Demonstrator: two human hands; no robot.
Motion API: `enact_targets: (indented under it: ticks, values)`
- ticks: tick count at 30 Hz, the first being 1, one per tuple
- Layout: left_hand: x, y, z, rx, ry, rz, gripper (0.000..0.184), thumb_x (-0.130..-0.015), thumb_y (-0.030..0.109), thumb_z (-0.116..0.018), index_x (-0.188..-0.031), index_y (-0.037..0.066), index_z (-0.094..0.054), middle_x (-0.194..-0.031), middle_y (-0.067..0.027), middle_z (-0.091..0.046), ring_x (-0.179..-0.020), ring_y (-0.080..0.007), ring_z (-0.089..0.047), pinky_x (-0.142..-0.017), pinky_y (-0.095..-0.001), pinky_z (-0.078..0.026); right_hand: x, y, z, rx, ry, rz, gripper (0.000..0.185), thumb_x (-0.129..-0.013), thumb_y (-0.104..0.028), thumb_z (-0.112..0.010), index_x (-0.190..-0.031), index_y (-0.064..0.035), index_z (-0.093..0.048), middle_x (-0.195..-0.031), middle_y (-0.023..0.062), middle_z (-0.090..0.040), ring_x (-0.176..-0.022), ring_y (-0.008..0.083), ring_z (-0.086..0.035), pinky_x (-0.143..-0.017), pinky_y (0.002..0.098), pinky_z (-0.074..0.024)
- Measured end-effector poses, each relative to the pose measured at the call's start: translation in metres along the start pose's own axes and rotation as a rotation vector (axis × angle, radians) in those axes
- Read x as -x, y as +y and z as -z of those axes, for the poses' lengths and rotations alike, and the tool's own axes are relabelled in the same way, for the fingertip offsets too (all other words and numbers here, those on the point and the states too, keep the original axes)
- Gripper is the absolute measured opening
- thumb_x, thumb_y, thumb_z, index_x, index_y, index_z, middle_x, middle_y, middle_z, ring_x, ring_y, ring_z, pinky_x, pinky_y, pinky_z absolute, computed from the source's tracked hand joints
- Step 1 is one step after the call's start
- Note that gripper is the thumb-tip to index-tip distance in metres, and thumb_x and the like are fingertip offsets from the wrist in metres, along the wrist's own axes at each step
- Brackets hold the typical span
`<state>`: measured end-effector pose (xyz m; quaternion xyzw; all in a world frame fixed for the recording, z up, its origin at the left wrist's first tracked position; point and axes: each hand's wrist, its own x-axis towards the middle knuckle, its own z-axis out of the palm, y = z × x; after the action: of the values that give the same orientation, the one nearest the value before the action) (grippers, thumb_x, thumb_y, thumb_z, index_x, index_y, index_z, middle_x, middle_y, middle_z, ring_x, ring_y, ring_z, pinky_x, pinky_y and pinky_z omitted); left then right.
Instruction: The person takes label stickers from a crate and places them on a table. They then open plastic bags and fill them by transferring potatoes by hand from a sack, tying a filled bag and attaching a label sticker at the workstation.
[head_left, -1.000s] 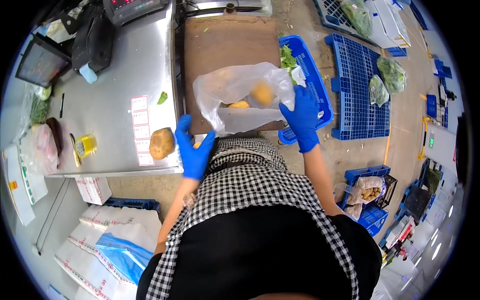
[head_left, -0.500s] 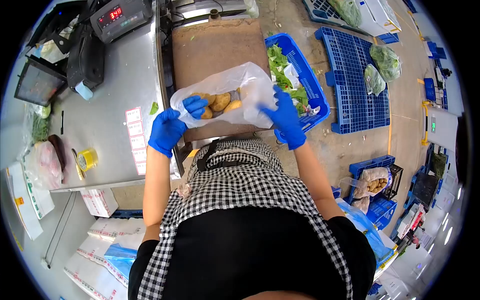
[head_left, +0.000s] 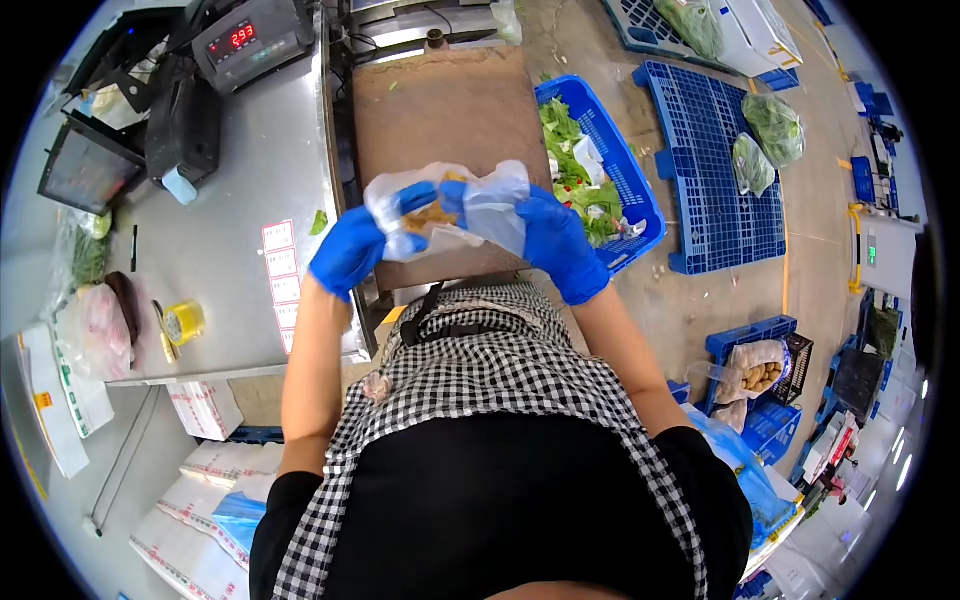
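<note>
A translucent plastic bag (head_left: 497, 207) with potatoes (head_left: 428, 216) inside is gathered over the brown board of the scale (head_left: 440, 110). My left hand (head_left: 352, 246), in a blue glove, has its fingers wrapped round the left end of the bag. The right end is gripped by my right hand (head_left: 560, 243), also gloved in blue, with some fingers inside or behind the plastic. The potatoes show only in part between the two hands. On the steel counter, the scale display (head_left: 243, 36) shows red digits.
Right of the board, a blue basket (head_left: 622, 163) holds leafy scraps. Beyond it lies a blue pallet (head_left: 705, 165) with wrapped greens. On the steel counter (head_left: 250, 140) are white labels (head_left: 281, 262), yellow tape (head_left: 184, 322) and a screen (head_left: 90, 168).
The single potato on the counter's edge is gone from there. Both hands have closed on the bag and bunched it smaller. The display digits have changed.
</note>
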<state>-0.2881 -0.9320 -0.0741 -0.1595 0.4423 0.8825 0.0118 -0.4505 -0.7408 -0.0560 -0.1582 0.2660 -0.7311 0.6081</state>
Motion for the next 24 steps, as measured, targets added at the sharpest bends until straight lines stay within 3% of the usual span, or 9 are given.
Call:
enact_targets:
  ticks: [3,6,10,12,14,16,20,21,24]
  values:
    - [-0.049,-0.037,0.002,0.218,-0.094,0.108,0.032,-0.082,0.009,-0.053,-0.112,-0.003,-0.05,-0.107,-0.0127,-0.057,-0.091,-0.023,-0.06,-0.082,-0.0383,-0.05,-0.014,0.003,0.019,0.719,0.178,0.076,0.025,-0.084,-0.011,-0.055,-0.106,0.001,-0.058,-0.108,0.0107,-0.06,-0.092,0.0216,-0.058,-0.081,0.0314,-0.0449]
    - [-0.048,-0.063,-0.03,0.305,-0.13,0.264,0.036,-0.083,0.013,-0.054,-0.116,-0.002,-0.049,-0.099,-0.0121,-0.059,-0.086,-0.0203,-0.059,-0.076,-0.0353,-0.051,-0.038,-0.001,0.033,1.318,0.009,0.345,0.022,-0.084,-0.014,-0.057,-0.103,-0.0018,-0.06,-0.101,0.0052,-0.06,-0.087,0.0152,-0.057,-0.077,0.0284,-0.0454]
    - [-0.029,-0.064,-0.018,-0.041,-0.316,0.179,0.038,-0.083,0.018,-0.057,-0.117,0.001,-0.053,-0.096,-0.0097,-0.06,-0.086,-0.0195,-0.059,-0.077,-0.0343,-0.049,-0.047,0.03,0.054,0.233,0.194,-0.402,0.028,-0.089,-0.021,-0.051,-0.108,-0.0014,-0.058,-0.105,0.0071,-0.06,-0.092,0.0157,-0.056,-0.083,0.0272,-0.0434]
    - [-0.017,-0.04,-0.019,-0.547,-0.366,0.107,0.039,-0.082,0.022,-0.059,-0.116,0.003,-0.056,-0.095,-0.0079,-0.061,-0.085,-0.0207,-0.059,-0.077,-0.0344,-0.048,-0.043,0.062,0.085,0.903,-0.115,-0.182,0.033,-0.092,-0.019,-0.044,-0.118,0.0018,-0.049,-0.115,0.008,-0.054,-0.106,0.0164,-0.051,-0.093,0.0276,-0.0391]
    - [-0.004,-0.022,-0.002,-1.315,-0.167,0.077,0.032,-0.078,0.028,-0.062,-0.104,0.01,-0.061,-0.096,-0.0125,-0.062,-0.083,-0.0256,-0.061,-0.075,-0.0333,-0.047,-0.043,0.087,0.104,0.668,-0.123,-0.189,0.033,-0.09,-0.018,-0.047,-0.116,0.0014,-0.051,-0.118,0.009,-0.052,-0.11,0.0169,-0.048,-0.094,0.0284,-0.0378]
    - [-0.004,-0.005,0.005,-1.402,-0.119,0.095,0.03,-0.075,0.024,-0.064,-0.1,0.008,-0.061,-0.092,-0.0151,-0.062,-0.082,-0.0276,-0.061,-0.073,-0.0334,-0.047,-0.042,0.087,0.085,0.892,-0.095,-0.135,0.029,-0.088,-0.017,-0.049,-0.11,0.0014,-0.055,-0.114,0.0095,-0.055,-0.107,0.017,-0.051,-0.093,0.0285,-0.0385]
    - [-0.039,-0.035,0.054,-0.75,0.312,0.045,0.018,-0.073,0.007,-0.056,-0.088,0.001,-0.065,-0.077,-0.0069,-0.064,-0.07,-0.0139,-0.056,-0.068,-0.0278,-0.045,-0.057,0.098,0.066,0.666,0.32,-0.11,0.019,-0.082,-0.01,-0.051,-0.093,0.0006,-0.062,-0.097,0.0098,-0.061,-0.093,0.0178,-0.058,-0.087,0.0292,-0.0427]
    - [-0.049,-0.044,0.076,-0.669,0.456,0.019,0.018,-0.073,0.006,-0.056,-0.087,0.001,-0.065,-0.077,-0.0061,-0.064,-0.069,-0.0135,-0.056,-0.067,-0.0267,-0.045,-0.066,0.102,0.067,0.512,0.378,0.082,0.015,-0.079,-0.007,-0.051,-0.086,0.0015,-0.062,-0.083,0.0081,-0.062,-0.08,0.0163,-0.06,-0.078,0.0286,-0.0457]
    - [-0.082,-0.091,0.154,-0.345,0.656,0.138,0.015,-0.072,0.01,-0.06,-0.084,0.004,-0.068,-0.075,-0.0061,-0.063,-0.067,-0.0149,-0.054,-0.064,-0.0258,-0.043,-0.037,0.109,0.066,-0.128,0.256,0.056,0.014,-0.079,-0.007,-0.051,-0.082,0.0024,-0.062,-0.08,0.0059,-0.063,-0.075,0.0146,-0.058,-0.073,0.0277,-0.0461]
